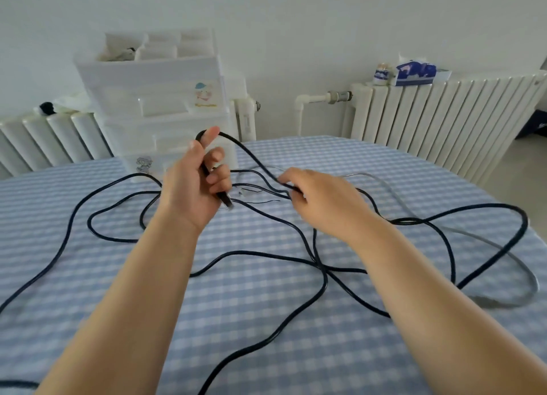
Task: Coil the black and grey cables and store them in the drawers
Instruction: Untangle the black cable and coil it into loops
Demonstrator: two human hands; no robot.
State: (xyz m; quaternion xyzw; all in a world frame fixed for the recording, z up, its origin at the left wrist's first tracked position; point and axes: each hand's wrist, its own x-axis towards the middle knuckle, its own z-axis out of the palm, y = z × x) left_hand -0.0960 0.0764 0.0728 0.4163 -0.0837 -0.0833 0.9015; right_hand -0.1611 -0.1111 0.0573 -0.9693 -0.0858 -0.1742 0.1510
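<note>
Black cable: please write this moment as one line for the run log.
left hand: holds black cable end | right hand: pinches same cable | grey cable: loose on table | drawers: shut

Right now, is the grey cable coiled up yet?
No. The grey cable lies loose across the right side of the checked tablecloth, while both hands work on the black cable.

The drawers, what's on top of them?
On the drawers sits a white divided tray. One compartment holds something dark; the tray's walls hide what it is. The other compartments look empty.
</note>
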